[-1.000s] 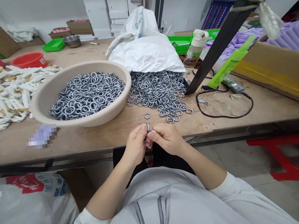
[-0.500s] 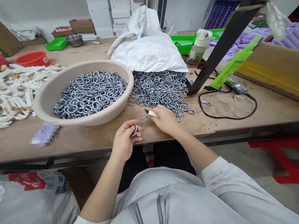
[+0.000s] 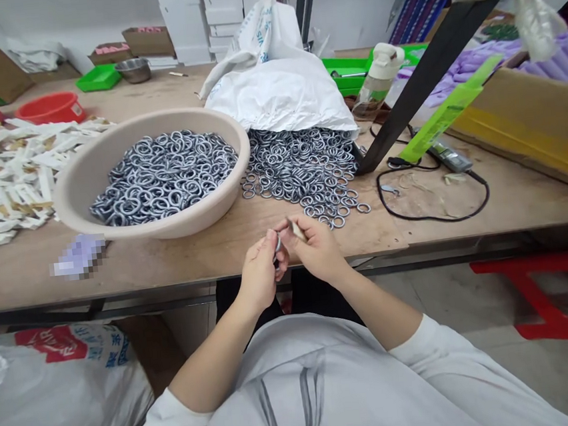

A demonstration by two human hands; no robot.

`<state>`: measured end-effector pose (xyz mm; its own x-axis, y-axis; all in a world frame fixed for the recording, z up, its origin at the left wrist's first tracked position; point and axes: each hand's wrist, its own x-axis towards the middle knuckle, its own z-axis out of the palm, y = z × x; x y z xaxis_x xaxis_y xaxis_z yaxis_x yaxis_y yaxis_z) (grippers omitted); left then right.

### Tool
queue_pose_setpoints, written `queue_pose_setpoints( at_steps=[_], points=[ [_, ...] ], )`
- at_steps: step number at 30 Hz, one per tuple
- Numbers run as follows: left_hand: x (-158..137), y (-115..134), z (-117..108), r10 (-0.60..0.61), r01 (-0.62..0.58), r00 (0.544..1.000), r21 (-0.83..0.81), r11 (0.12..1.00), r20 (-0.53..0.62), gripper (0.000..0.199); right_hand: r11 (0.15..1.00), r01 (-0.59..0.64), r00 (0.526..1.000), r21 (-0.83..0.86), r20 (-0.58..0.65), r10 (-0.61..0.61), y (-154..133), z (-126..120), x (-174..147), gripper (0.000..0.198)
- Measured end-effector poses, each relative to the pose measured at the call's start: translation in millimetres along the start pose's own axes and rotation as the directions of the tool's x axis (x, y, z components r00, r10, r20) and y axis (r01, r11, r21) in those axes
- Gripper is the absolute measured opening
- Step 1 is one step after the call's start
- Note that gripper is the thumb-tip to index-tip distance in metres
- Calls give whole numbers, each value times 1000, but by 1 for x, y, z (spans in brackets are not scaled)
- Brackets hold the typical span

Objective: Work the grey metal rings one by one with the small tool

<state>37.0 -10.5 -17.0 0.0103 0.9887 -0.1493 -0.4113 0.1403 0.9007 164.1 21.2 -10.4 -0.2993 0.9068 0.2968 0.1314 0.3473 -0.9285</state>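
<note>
My left hand is closed around a dark grey ring, mostly hidden by the fingers. Right beside it, my right hand grips a small blade tool with a pale handle; its dark tip points toward the ring. Whether the tip touches the ring I cannot tell. Just beyond my hands lies a loose heap of grey rings, spilling from a white sack. To the left, a wide beige basin holds many more such rings.
White strip-shaped pieces are piled at the left, near a red bowl. A black post slants up at the right, by a lime-green strip and a black cable. Below the table's right side stands a red stool.
My left hand has moved right with the ring and turned. My right hand has drawn slightly nearer, so the blade tool is now at the ring. The view has shifted slightly.
</note>
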Motion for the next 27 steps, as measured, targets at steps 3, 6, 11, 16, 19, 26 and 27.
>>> queue_pose_setpoints(
  at_steps=[3, 6, 11, 16, 19, 26, 27],
  points=[
    [-2, 5, 3, -15, 13, 999, -54, 998, -41, 52, 950, 137, 990, -280, 17, -137, -3, -5, -1, 50],
    [-3, 7, 5, -19, 10, 995, -91, 996, -103, 55, 827, 283, 959, -486, 162, -233, -8, -5, -7, 54],
    [-5, 7, 8, -20, 13, 997, -87, 996, -76, 56, 763, 311, 950, -567, 205, -235, -10, -3, -13, 53],
    [-4, 5, 5, -63, 62, 998, -91, 994, -10, 55, 857, 239, 969, -456, 168, -181, -3, -4, -12, 55],
    [-1, 5, 2, -98, 97, 995, -95, 991, -2, 56, 904, 184, 979, -386, 158, -132, 0, 0, -13, 54],
    [-6, 6, -3, -122, 124, 992, -93, 988, 29, 56, 894, 62, 998, -444, 6, -66, 14, -7, 1, 53],
    [-8, 7, -3, -122, 126, 991, -83, 989, 53, 55, 872, -3, 994, -489, -93, -49, 17, -15, 5, 54]
  ],
)
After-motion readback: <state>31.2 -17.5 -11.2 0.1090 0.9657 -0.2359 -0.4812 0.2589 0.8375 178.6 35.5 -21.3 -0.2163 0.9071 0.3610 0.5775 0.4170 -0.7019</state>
